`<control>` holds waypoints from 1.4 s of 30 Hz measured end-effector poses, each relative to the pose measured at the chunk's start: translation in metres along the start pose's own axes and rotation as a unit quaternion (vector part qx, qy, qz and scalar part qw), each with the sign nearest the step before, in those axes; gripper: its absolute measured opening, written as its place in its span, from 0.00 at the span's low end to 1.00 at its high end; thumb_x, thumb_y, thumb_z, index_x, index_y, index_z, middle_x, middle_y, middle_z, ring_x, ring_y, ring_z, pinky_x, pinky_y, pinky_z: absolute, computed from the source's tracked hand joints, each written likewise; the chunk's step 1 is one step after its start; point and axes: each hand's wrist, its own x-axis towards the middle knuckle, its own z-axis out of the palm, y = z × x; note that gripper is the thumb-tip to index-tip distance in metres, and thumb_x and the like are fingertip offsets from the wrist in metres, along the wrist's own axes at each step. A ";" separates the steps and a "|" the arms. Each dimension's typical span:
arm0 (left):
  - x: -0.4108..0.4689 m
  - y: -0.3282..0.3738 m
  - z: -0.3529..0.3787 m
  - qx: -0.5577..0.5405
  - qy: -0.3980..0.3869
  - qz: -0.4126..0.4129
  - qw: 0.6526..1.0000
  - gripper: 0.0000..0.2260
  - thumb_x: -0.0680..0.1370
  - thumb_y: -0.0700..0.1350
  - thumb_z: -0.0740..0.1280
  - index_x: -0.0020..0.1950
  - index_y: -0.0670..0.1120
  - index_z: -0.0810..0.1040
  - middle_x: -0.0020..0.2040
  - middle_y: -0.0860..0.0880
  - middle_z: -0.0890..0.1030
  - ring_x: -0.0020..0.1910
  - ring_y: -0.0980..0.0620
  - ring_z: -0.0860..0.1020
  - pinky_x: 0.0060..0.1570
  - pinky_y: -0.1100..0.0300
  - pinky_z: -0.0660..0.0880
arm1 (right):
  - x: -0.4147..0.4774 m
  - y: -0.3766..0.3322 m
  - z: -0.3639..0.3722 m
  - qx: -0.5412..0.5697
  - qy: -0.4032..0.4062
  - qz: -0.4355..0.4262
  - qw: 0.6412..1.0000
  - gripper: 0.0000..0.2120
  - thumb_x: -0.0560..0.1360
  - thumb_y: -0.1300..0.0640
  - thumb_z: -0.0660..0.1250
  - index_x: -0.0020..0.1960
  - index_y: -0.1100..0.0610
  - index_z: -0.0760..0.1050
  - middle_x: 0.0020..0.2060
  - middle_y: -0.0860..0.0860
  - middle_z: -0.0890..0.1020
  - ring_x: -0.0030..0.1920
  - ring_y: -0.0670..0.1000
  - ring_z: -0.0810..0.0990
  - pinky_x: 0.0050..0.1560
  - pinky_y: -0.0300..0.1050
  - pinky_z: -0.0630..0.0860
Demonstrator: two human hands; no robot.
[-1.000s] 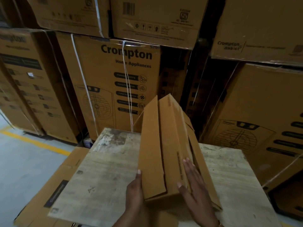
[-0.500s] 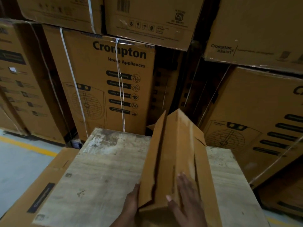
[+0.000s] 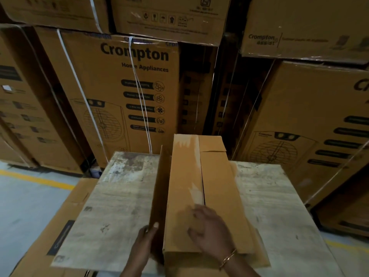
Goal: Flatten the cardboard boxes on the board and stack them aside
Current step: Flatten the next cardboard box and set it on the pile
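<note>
A long brown cardboard box point(image 3: 199, 176) lies lengthwise on the worn wooden board point(image 3: 119, 196), its top flaps meeting along a centre seam and one side flap standing up on the left. My left hand point(image 3: 143, 240) grips the near end of that upright left flap, thumb over its edge. My right hand point(image 3: 207, 226) rests on the top panel near the front end, fingers curled and blurred. A gold bracelet sits on the right wrist.
Tall stacks of strapped Crompton cartons point(image 3: 129, 86) wall in the back and right point(image 3: 319, 126). A flat cardboard sheet point(image 3: 65, 226) lies under the board's left side. Grey floor with a yellow line point(image 3: 36, 178) shows at left.
The box has dropped from a tilted, raised pose to lie level on the board. My right hand slid across its top; the left hand stayed at the left flap.
</note>
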 end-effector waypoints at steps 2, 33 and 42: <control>-0.008 0.014 -0.002 0.188 0.016 0.102 0.977 0.36 0.71 0.72 0.66 0.72 0.52 0.69 0.70 0.51 0.73 0.64 0.50 0.75 0.65 0.52 0.70 | 0.004 0.027 -0.017 -0.051 0.026 0.091 0.994 0.38 0.71 0.31 0.59 0.77 0.43 0.58 0.79 0.45 0.56 0.78 0.52 0.55 0.75 0.51 0.58; -0.115 0.043 0.090 0.606 0.180 0.484 0.605 0.28 0.63 0.48 0.77 0.62 0.47 0.75 0.53 0.45 0.74 0.48 0.43 0.74 0.49 0.44 0.69 | -0.003 0.127 -0.106 0.505 -0.062 0.186 0.841 0.11 0.79 0.48 0.63 0.61 0.41 0.75 0.57 0.49 0.79 0.58 0.57 0.78 0.51 0.59 0.79; -0.176 -0.002 0.066 0.494 0.043 0.190 0.847 0.38 0.67 0.81 0.41 0.54 0.59 0.78 0.55 0.59 0.80 0.57 0.63 0.76 0.61 0.58 0.67 | -0.029 0.144 -0.125 0.452 -0.022 0.191 0.871 0.18 0.70 0.40 0.59 0.44 0.55 0.76 0.40 0.55 0.80 0.41 0.57 0.80 0.39 0.50 0.77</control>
